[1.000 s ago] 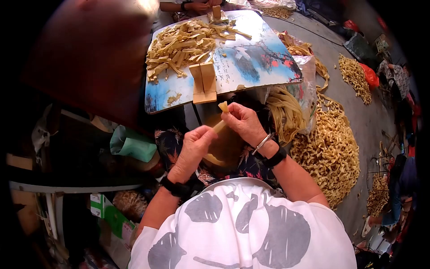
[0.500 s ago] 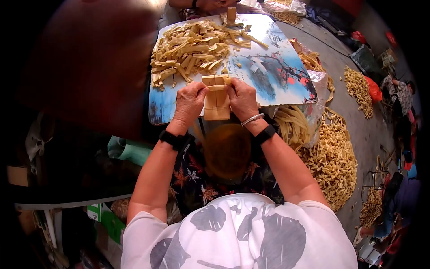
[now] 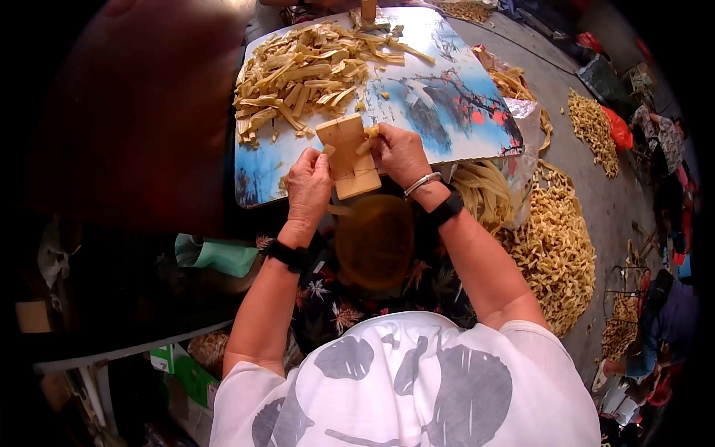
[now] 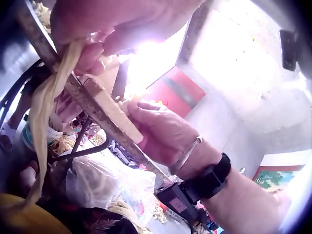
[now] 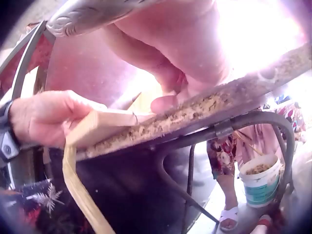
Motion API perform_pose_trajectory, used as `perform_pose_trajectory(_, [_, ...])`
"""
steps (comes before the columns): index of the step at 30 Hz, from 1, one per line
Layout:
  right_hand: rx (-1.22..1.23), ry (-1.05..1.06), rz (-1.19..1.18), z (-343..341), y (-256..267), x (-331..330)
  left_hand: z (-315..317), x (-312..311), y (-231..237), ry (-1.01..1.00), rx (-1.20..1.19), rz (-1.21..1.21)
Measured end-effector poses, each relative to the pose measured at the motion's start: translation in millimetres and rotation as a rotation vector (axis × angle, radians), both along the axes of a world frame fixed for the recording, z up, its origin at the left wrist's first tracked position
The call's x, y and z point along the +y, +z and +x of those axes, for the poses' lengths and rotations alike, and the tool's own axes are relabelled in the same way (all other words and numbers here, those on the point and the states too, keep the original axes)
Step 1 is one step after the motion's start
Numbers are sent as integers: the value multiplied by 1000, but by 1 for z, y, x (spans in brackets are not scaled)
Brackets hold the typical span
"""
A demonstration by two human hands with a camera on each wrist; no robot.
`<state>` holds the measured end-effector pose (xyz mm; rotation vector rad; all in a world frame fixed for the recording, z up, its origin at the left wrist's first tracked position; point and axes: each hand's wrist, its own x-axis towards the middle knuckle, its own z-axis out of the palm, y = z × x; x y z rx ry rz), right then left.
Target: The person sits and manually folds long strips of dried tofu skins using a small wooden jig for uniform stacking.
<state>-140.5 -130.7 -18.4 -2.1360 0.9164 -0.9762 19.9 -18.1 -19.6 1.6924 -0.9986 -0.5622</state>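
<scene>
A wooden block stand (image 3: pixel 348 155) with a line down its middle sits at the table's front edge. Left of it, my left hand (image 3: pixel 309 186) pinches a pale yellow strip (image 3: pixel 328 150); in the left wrist view the strip (image 4: pixel 43 122) hangs long below the fingers, and in the right wrist view the strip (image 5: pixel 80 195) hangs beside the block (image 5: pixel 100 124). On the stand's right side my right hand (image 3: pixel 402 155) pinches a short yellow piece (image 3: pixel 370 132) between thumb and fingers. The curled fingertips are partly hidden.
Split yellow strips lie heaped on the painted table (image 3: pixel 484 134). A round brown-yellow container (image 3: pixel 374 242) is below, between the knees. Long strips (image 3: pixel 480 190) in a plastic bag and a large pile of knotted pieces (image 3: pixel 555 249) are at the right.
Both hands have gone from above the lap up to the wooden stand. Since half a second ago they have moved apart, and the strip no longer stretches across the stand.
</scene>
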Motion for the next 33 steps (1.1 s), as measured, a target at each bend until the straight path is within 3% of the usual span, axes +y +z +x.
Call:
perform_pose_trajectory(2, [-99, 96, 406, -10, 9, 2, -5, 14, 3, 58, 220, -52])
perform_pose_trajectory(5, [-334, 234, 763, -25, 3, 9, -2, 43, 12, 51, 477, -184])
perform_pose_trajectory(8, [-333, 251, 789, -51, 8, 42, -21, 67, 21, 29, 622, -249])
perform_pose_trajectory(10, [-306, 256, 819, -65, 8, 66, -39, 84, 23, -29, 589, -201])
perform_pose_trajectory(12, [-140, 208, 734, -75, 12, 91, -51, 97, 12, -23, 467, -138])
perform_pose_trajectory(13, [-58, 182, 687, -79, 13, 102, -57, 101, 6, -13, 259, -165])
perform_pose_trajectory(14, [-18, 133, 252, -77, 7, 112, -66, 104, 8, -11, 252, -152])
perform_pose_trajectory(17, [-44, 113, 38, -71, 3, 137, -80, 112, 6, -69, 296, -128])
perform_pose_trajectory(18, [-108, 154, 61, -65, 5, 143, -84, 114, 4, -98, 318, -120])
perform_pose_trajectory(19, [-151, 207, 241, -63, 10, 151, -88, 117, 4, -111, 363, -124])
perform_pose_trajectory(21, [-167, 198, 59, -56, -2, 149, -100, 122, 14, -135, 451, -132])
perform_pose_trajectory(22, [-181, 193, 80, -58, -6, 150, -103, 124, 19, -103, 506, -157])
perform_pose_trajectory(25, [-215, 209, 230, -65, 5, 156, -88, 142, -1, -37, 628, 7])
perform_pose_trajectory(27, [-224, 246, 441, -73, 11, 163, -83, 153, -8, -168, 913, 288])
perform_pose_trajectory(29, [-210, 289, 362, -78, 8, 176, -86, 156, -14, -187, 1243, 448])
perform_pose_trajectory(32, [-196, 347, 198, -88, 3, 191, -113, 146, 18, -57, 1469, 294])
perform_pose_trajectory(33, [-192, 366, 134, -92, 0, 194, -111, 147, 12, -127, 1436, 270])
